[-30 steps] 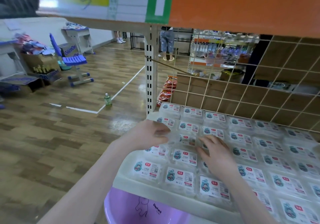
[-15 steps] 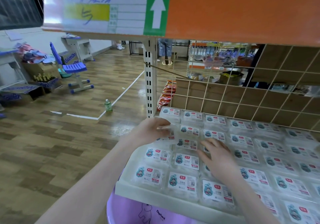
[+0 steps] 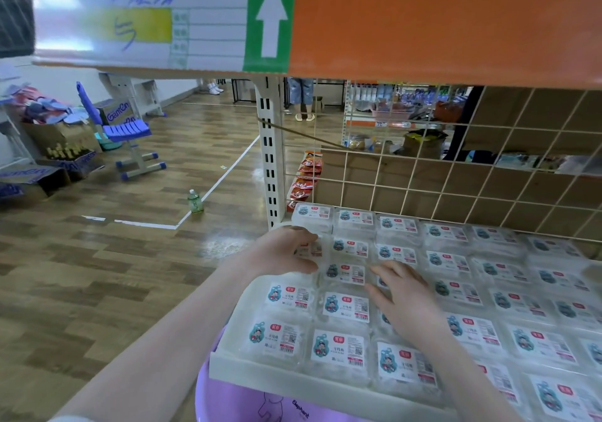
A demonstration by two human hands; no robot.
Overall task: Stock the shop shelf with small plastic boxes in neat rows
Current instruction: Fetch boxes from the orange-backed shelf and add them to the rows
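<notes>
Small clear plastic boxes with white cartoon labels point(image 3: 346, 307) lie in rows across the cream shelf point(image 3: 293, 381). My left hand point(image 3: 281, 252) is at the shelf's left end, thumb and fingers curled round a box point(image 3: 311, 249) in the leftmost column, just in front of the back row. My right hand point(image 3: 402, 294) lies flat, palm down, with straight fingers on the boxes a little to the right. The boxes under it are partly hidden.
An orange shelf front with a paper sign point(image 3: 439, 21) hangs low overhead. A wire grid point(image 3: 456, 187) backs the shelf; a slotted upright post point(image 3: 270, 161) stands at its left. A purple basin point(image 3: 247, 405) sits below. A green bottle point(image 3: 194, 201) and blue chair point(image 3: 127, 131) are on the floor.
Both hands stay almost where they were on the boxes. The view has tilted up a little, showing more of the sign overhead.
</notes>
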